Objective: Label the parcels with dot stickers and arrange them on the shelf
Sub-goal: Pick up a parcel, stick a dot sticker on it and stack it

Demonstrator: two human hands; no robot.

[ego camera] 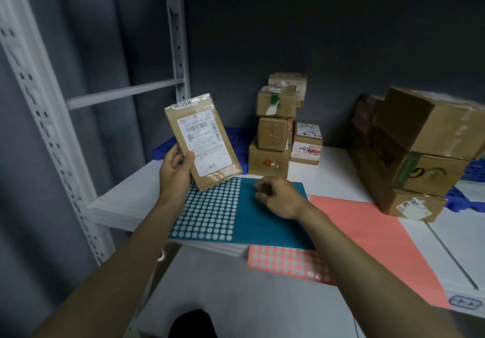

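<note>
A: One flat parcel [203,142] is being processed. The left hand [175,169] is gripping it by its lower left corner, thumb across the printed face, fingers curled behind, label side up above the teal sticker sheet [236,211].

B: Is a dot showing on it?

A: None visible on the face turned to the camera, so labelling is judged as pending for this unit.

B: And the right hand [277,197]?

A: Its fingers are curling over the teal sheet, tips pinching together; blur is hiding whether a dot is sitting between them.

B: Beyond the fingers?

A: Small boxes [273,133] are standing stacked on the shelf [328,169] behind the fingertips, larger cartons [425,151] to their right, a red sticker sheet [367,235] lying under the right forearm. Whether those are carrying dots cannot be told.
</note>
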